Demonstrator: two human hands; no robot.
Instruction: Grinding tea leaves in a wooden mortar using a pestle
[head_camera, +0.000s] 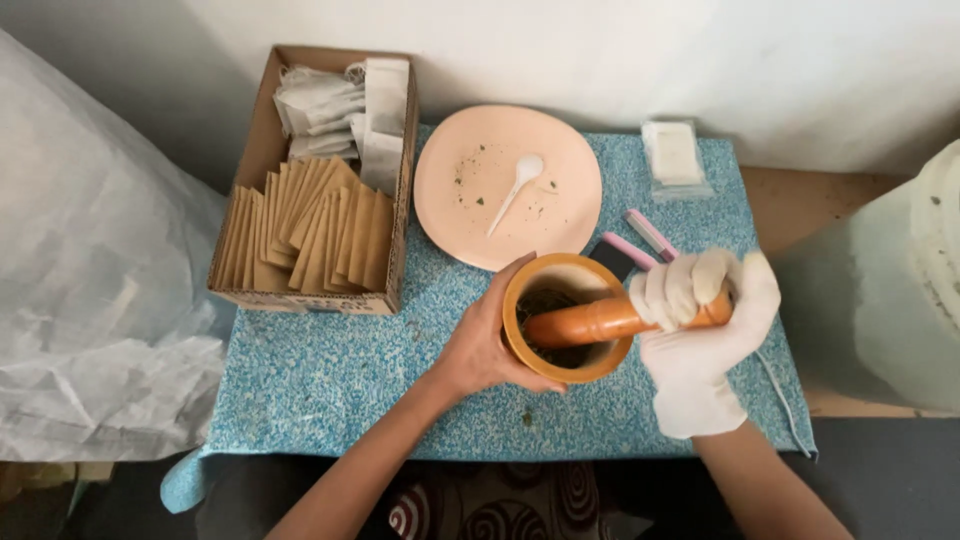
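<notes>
The wooden mortar (567, 318) stands on the blue-speckled desk (330, 385), near its front edge. The left hand (487, 340), bare, has its grip closed around the mortar's outer wall and steadies it. The right hand (700, 325), in a white glove, has its grip clamped on the upper end of the orange pestle (600, 320), whose lower end lies slanted inside the bowl. Dark green material sits at the bottom of the mortar; how fine it is cannot be told. By this state, grinding appears to be under way and not finished. Behind the mortar, the pink plate (470, 215) carries only scattered green flecks and a white plastic spoon (517, 188), so its load seems already moved. The cardboard box (252, 190) to the left holds brown sachets and white filter bags, none of them visibly being filled.
</notes>
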